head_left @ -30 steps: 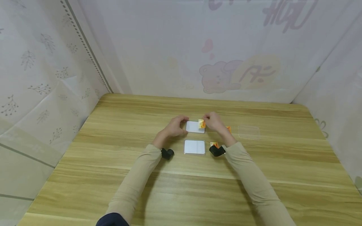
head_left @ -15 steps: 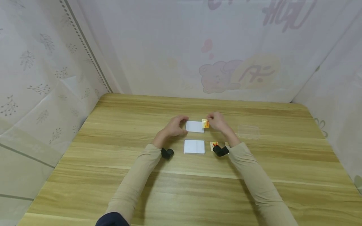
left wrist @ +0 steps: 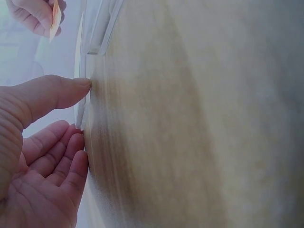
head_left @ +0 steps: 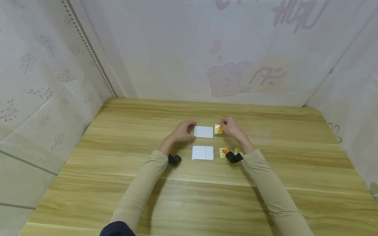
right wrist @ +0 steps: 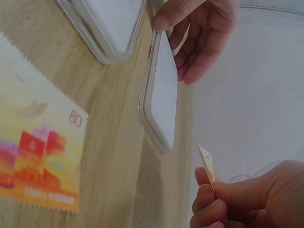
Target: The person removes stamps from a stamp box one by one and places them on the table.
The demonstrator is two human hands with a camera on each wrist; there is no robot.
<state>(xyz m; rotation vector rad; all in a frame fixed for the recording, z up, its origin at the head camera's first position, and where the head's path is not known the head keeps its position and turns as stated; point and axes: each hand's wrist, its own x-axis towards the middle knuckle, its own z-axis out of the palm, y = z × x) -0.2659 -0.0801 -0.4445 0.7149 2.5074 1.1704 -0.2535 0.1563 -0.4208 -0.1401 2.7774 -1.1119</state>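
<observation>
My left hand holds the left end of a white card in a clear plastic case, thumb on its near edge and fingertips at its far edge. Pinched between thumb and forefinger of my right hand is an orange-yellow postage stamp, raised beside the case's right end. In the right wrist view, that stamp appears nearly edge-on. A second clear case with a white insert lies nearer me. To its right lie a red-and-yellow stamp and another stamp, partly hidden by the right wrist camera.
A thin transparent plastic sheet or lid lies flat to the right of my right hand. The wooden table ends at a hanging patterned cloth behind, with more cloth at both sides.
My right hand has moved right with the stamp, which was over the case's right end and is now beside it. The left hand has stayed on the case.
</observation>
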